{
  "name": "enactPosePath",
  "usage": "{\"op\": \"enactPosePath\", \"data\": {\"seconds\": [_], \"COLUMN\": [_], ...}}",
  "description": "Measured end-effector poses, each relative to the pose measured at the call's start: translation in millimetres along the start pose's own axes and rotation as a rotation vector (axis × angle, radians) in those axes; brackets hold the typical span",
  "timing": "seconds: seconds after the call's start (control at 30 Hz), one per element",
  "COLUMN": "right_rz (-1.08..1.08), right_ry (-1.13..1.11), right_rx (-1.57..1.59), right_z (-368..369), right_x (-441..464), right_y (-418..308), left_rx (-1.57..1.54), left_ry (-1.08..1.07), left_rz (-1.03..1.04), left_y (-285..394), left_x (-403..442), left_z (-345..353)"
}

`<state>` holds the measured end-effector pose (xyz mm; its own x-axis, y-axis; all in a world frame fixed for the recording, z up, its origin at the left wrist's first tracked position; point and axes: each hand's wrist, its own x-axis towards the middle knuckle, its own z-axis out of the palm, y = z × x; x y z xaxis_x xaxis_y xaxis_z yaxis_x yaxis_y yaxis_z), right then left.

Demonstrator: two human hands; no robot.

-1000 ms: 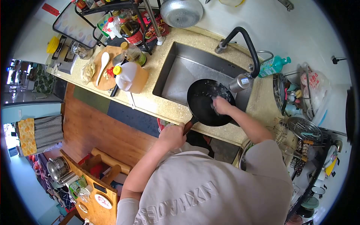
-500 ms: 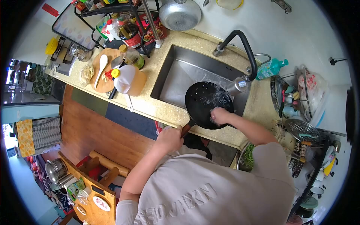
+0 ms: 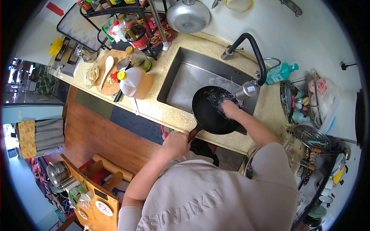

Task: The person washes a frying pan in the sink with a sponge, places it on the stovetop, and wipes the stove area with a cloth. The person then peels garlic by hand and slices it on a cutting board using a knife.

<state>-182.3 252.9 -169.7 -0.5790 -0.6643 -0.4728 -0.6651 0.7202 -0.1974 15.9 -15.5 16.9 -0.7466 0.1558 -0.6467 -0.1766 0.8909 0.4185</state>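
My left hand (image 3: 176,144) is closed around the brown handle of a black wok (image 3: 210,119), at the front edge of the sink. The wok is held over the steel sink (image 3: 175,82), its inside facing up. Water from the tap head (image 3: 245,91) splashes in the upper part of the wok. Inside the wok, my right hand (image 3: 230,109) is curled against the wet surface near the splash. Spray and blur cover its fingertips, so anything in its grip is hidden.
Left of the sink stand a yellow-capped jug (image 3: 135,83), a sauce bottle (image 3: 137,59) and a round cutting board (image 3: 106,82) with a white spoon. A black faucet (image 3: 254,50) arches over the sink's right side. Beside it stands a teal bottle (image 3: 282,73).
My right hand has moved up and slightly right inside the wok, closer to the water. More spray shows around it. The left hand keeps its hold on the handle. The view has shifted slightly.
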Motion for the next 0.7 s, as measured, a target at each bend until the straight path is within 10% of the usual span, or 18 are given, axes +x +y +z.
{"op": "enactPosePath", "data": {"seconds": [0.23,0.33,0.5,0.7], "right_rz": [-0.326,-0.335,-0.184,0.082], "right_ry": [-0.368,0.069,0.542,0.208], "right_rx": [0.476,0.749,0.26,-0.241], "right_z": [-12,-2,-2,-5], "right_x": [-29,16,76,18], "right_y": [-58,-102,-69,-6], "left_rx": [-0.049,-0.006,0.026,0.005], "left_ry": [-0.014,-0.037,-0.02,0.013], "left_rz": [-0.023,-0.011,0.019,0.018], "left_y": [0,0,2,1], "left_x": [5,3,2,2], "left_z": [1,2,-1,7]}}
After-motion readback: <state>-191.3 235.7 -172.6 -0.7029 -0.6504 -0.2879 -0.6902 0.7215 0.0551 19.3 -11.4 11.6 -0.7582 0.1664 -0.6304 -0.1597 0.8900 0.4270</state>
